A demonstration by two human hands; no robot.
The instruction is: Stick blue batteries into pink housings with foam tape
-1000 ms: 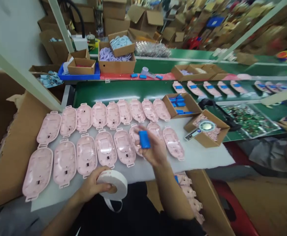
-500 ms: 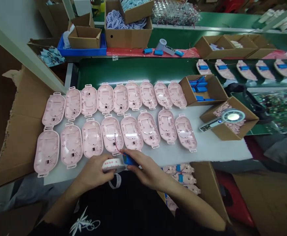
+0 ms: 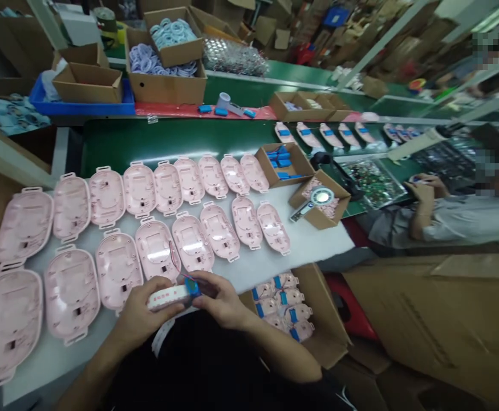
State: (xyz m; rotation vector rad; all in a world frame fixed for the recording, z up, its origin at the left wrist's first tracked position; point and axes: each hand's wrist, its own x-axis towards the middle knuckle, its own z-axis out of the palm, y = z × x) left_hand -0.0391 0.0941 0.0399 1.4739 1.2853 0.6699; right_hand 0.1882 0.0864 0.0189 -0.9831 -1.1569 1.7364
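At the near edge of the white work mat, just in front of the wearer's black shirt: two bare hands, brought together, forearms slanting inward from either side.

Left hand: reaching in from lower left, thumb on the near side, fingers on the far side, clamped on a white roll of tape with red print on its rim. Roll seen nearly edge-on, printed rim toward the viewer; the rim's long axis runs left to right, rising slightly rightward. A loose white strip hangs below it.

Right hand: reaching in from lower right, fingers bent, thumb underneath, clamped on a small blue block-shaped pack. Pack set at the right end of the roll, against it or just beside it, which cannot be told; fingers cover part, so its long axis is unclear. Thin red and dark wires rise from it up and leftward, before the shells.

Beyond the hands: pale pink oval plastic shells, two rows, hollow side up, long axes pointing away from the wearer, left-hand ones tilting rightward at the far end, right-hand ones leftward.
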